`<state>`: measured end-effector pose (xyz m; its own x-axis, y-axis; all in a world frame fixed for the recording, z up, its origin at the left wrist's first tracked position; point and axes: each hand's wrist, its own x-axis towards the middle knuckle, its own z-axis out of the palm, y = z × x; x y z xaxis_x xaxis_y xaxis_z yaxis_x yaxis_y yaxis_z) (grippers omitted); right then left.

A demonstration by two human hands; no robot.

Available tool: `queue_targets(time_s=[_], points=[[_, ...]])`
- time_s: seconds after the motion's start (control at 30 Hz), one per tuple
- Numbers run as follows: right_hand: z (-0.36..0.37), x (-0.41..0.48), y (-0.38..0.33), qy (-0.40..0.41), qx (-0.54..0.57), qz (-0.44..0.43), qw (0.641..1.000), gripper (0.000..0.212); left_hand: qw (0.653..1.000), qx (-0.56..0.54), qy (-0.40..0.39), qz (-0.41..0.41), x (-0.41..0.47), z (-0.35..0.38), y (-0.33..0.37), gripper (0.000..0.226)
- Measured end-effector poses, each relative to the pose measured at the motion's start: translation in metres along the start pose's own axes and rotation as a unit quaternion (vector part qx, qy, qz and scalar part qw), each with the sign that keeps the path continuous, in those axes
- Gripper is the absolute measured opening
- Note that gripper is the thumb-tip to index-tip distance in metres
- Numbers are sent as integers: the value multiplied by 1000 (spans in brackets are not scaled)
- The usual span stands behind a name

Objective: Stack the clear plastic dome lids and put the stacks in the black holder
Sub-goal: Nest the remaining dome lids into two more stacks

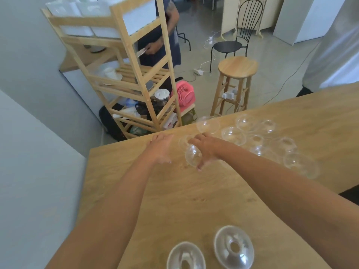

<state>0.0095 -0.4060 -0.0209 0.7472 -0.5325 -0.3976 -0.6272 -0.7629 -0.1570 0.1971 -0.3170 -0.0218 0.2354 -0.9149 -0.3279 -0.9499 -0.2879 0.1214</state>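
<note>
Several clear plastic dome lids lie scattered on the wooden table. My right hand grips one dome lid near the table's far edge, with another lid just beyond its fingers. To the left, my left hand rests flat on the table, fingers apart and holding nothing. A loose group of lids spreads to the right of my right hand. Two lid stacks stand close to me at the bottom edge. No black holder is in view.
The table's far edge runs just beyond my hands. Past it stand a wooden shelf rack, a pink fan, a wooden stool and a black chair. A person stands behind the rack.
</note>
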Motion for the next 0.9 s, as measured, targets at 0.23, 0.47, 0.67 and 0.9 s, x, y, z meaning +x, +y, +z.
queue_targets(time_s=[0.23,0.47,0.67,0.9], points=[[1,0,3,-37,-13,-33,999,103,998,33,-41,32,39,-3,13,119],[21,-39,10,18,122,-52,991,95,996,-6,-62,63,66,8,33,112],[55,-56,2,62,179,-53,980,94,997,-61,-16,46,50,30,31,97],[60,-71,-7,103,327,-56,938,90,984,-175,35,-5,-8,46,-1,94]])
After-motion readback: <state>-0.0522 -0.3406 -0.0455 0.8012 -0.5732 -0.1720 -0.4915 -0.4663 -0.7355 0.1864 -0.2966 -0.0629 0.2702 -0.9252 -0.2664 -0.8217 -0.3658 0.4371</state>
